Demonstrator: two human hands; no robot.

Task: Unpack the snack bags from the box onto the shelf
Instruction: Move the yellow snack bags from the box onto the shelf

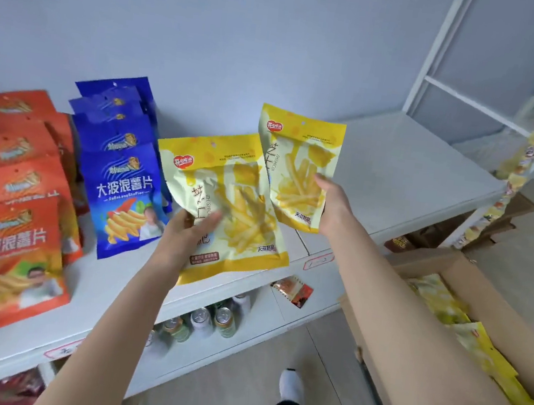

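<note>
My left hand (189,231) grips the lower left edge of a yellow snack bag (246,200) printed with fries, held over the front of the white shelf (405,171). A second yellow bag of the same kind (297,159) is held upright in my right hand (333,205), a little farther back and to the right. The open cardboard box (470,278) sits at the lower right, under my right forearm, with more yellow bags (440,302) inside.
Blue chip bags (122,179) stand in a row on the shelf left of the yellow bags. Orange chip bags (12,233) fill the far left. Drink cans (205,322) sit on the shelf below. A small red packet (292,291) hangs at the shelf's front edge.
</note>
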